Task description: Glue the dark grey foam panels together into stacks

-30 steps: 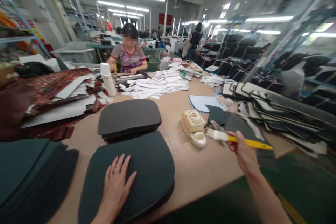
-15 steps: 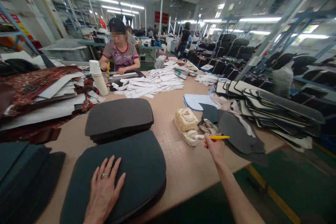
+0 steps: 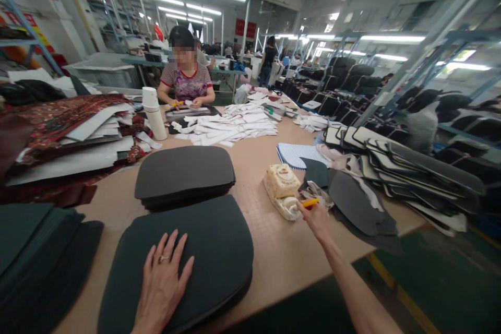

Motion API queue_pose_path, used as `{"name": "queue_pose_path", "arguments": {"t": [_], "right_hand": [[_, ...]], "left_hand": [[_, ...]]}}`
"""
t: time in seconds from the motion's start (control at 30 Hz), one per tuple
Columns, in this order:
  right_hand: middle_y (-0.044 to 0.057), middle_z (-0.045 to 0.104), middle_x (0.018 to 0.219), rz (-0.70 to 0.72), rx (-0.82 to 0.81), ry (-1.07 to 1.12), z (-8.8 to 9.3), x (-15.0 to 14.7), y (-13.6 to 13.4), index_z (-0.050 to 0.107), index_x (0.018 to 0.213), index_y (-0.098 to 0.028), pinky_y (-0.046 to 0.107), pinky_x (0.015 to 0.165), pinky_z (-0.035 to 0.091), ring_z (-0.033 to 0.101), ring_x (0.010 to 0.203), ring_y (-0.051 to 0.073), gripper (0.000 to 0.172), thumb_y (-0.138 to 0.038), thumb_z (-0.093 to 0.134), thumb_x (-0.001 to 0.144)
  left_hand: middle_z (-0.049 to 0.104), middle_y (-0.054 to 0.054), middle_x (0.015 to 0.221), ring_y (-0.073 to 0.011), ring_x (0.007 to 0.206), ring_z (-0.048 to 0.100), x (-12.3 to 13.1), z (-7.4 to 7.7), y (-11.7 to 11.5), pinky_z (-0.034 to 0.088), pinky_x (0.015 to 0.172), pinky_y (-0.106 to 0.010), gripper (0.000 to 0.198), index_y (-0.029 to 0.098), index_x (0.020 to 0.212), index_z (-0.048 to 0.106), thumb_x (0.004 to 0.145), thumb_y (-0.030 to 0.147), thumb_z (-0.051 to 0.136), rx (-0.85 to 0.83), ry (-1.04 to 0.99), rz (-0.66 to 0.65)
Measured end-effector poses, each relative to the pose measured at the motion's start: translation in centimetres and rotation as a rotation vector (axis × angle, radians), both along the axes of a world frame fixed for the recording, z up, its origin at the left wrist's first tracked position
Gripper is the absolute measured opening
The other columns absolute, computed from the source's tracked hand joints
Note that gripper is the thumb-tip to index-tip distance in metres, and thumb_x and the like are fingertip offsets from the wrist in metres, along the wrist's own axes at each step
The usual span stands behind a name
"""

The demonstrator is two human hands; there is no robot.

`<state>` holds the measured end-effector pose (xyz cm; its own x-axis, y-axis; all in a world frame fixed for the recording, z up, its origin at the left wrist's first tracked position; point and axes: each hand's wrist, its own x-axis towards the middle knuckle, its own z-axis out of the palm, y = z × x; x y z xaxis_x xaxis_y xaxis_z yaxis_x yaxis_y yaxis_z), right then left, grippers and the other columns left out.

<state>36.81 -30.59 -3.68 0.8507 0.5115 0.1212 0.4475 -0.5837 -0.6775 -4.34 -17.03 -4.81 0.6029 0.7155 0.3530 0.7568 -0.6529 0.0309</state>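
Note:
My left hand (image 3: 164, 276), a ring on one finger, lies flat with fingers spread on a stack of dark green rounded panels (image 3: 219, 237). My right hand (image 3: 316, 221) is closed round a brush with a yellow handle (image 3: 310, 202). The brush's white end is down at the open front part of a cream, glue-crusted container (image 3: 282, 181), and its tip is hidden. Behind the green stack sits a stack of dark grey rounded panels (image 3: 186, 169). Crumpled beige cloth (image 3: 319, 193) lies just right of the container.
Another person (image 3: 188, 81) works across the table near a white bottle (image 3: 154, 117) and heaped white strips (image 3: 230, 124). Patterned red sheets (image 3: 74, 120) and more green panels (image 3: 50, 266) stand left. Dark scraps (image 3: 356, 201) and pale-edged panels (image 3: 415, 167) lie right.
My right hand has moved slightly left, bringing the brush closer to the container, with less handle showing. My left hand stays on the green panels. The other person's hands have come closer together.

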Motion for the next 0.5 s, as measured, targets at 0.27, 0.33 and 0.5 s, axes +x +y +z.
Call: {"name": "queue_pose_path", "arguments": {"t": [0.27,0.33,0.5], "right_hand": [[0.003,0.060,0.050,-0.083,-0.006,-0.077,0.8,-0.5,-2.1,0.066,0.078,-0.019,0.035,0.061,0.044,0.061,0.055,0.025,0.037,-0.050,0.049,0.066],[0.003,0.061,0.051,-0.111,0.015,-0.072,0.8,-0.7,-2.4,0.066,0.083,-0.018,0.034,0.060,0.045,0.062,0.056,0.024,0.040,-0.050,0.046,0.069],[0.005,0.064,0.058,-0.099,0.064,-0.035,0.5,-1.4,-3.5,0.066,0.085,-0.015,0.030,0.055,0.046,0.062,0.052,0.021,0.041,-0.050,0.049,0.071]], "left_hand": [[0.051,-0.014,0.132,-0.0306,0.126,0.039,-0.1,-0.2,0.0,0.028,0.103,-0.049,0.046,0.015,0.123,0.053,0.084,0.036,0.041,-0.013,-0.028,0.001],[0.050,-0.014,0.132,-0.0309,0.126,0.039,-0.1,-0.1,0.0,0.028,0.103,-0.050,0.047,0.015,0.124,0.053,0.084,0.036,0.041,-0.019,-0.031,0.001],[0.050,-0.013,0.133,-0.0296,0.125,0.041,0.0,0.6,-0.2,0.029,0.103,-0.048,0.047,0.015,0.123,0.054,0.084,0.036,0.040,-0.037,0.001,0.014]]}}
